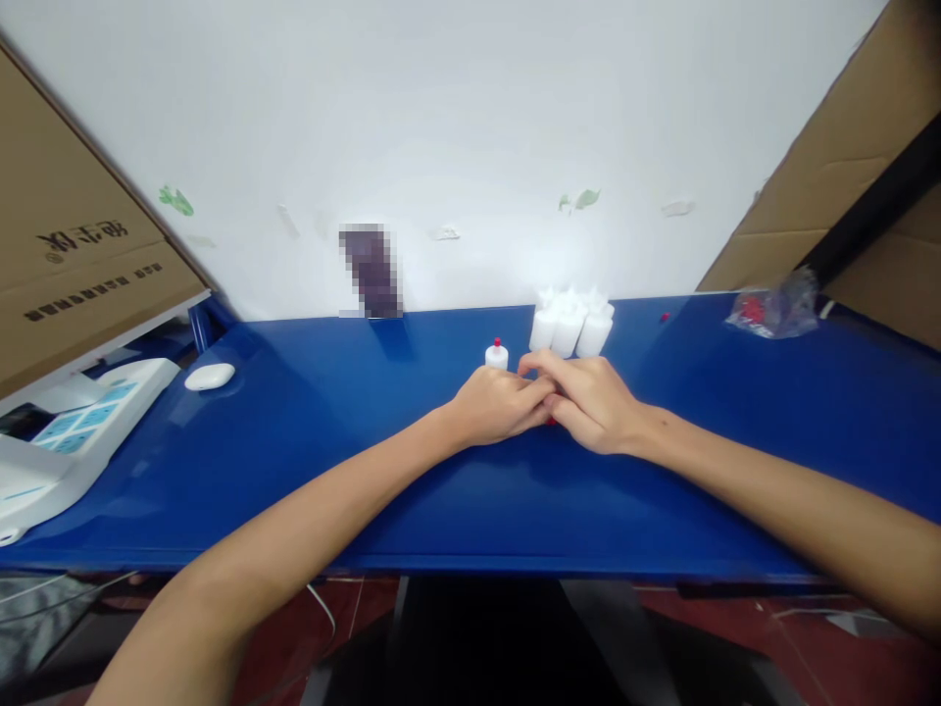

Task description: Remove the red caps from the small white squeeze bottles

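My left hand (496, 404) and my right hand (592, 400) meet above the middle of the blue table, fingers touching. Both are closed with the fingers bent inward, and what they grip is hidden behind them. A small red piece (551, 421) peeks out just below where the fingertips join; whether it is held or lies on the table I cannot tell. Right behind my left hand stands a white plastic bottle (497, 357) with a red cap. Farther back, behind my right hand, several white squeeze bottles (569, 331) with pointed nozzles stand upright in a tight group.
On the blue table (330, 500), a white power strip (139, 392) and a white oval case (210, 377) lie at left. A clear bag (775, 309) with red pieces rests at far right, near a tiny red piece (666, 317). Cardboard (80, 226) flanks the sides; a white wall stands behind.
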`<action>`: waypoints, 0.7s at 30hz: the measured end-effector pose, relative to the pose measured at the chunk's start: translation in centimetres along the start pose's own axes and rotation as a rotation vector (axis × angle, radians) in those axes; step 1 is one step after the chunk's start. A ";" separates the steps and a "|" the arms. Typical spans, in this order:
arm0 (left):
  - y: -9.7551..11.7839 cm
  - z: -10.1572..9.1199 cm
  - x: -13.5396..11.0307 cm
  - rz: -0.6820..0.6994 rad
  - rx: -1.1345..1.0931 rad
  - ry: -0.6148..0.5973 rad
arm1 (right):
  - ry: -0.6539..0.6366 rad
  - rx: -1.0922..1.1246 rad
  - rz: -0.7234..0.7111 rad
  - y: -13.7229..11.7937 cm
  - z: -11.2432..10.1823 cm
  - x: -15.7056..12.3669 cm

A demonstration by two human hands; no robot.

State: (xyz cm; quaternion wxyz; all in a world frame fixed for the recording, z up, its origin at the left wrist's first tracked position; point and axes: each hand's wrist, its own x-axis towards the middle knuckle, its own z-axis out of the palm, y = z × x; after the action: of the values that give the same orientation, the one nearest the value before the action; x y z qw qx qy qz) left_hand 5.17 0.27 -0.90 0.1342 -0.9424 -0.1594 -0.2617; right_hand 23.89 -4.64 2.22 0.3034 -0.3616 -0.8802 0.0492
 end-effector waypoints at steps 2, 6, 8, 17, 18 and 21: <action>0.1 -0.2 0.0 -0.031 -0.079 -0.011 | 0.007 -0.049 -0.033 0.1 0.1 0.0; 0.4 -0.9 0.3 -0.188 -0.406 0.040 | 0.040 -0.048 -0.050 0.6 0.1 0.1; 0.2 -1.2 0.6 -0.334 -0.604 0.127 | 0.084 -0.034 0.021 1.2 -0.1 0.2; -4.1 -1.4 0.4 -0.822 -0.855 0.427 | 0.358 0.011 0.297 4.6 0.2 0.4; -4.2 -1.3 0.3 -0.831 -0.862 0.408 | 0.363 0.021 0.291 4.7 0.3 0.3; -4.1 -0.8 0.1 -0.845 -0.886 0.355 | 0.318 0.062 0.278 4.9 0.1 0.1</action>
State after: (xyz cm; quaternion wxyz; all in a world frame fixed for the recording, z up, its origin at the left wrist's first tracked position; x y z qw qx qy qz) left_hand 3.39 3.73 0.54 -0.3586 -0.7065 -0.3694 -0.4856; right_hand 26.74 -0.91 0.66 0.4399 -0.4732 -0.7609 0.0597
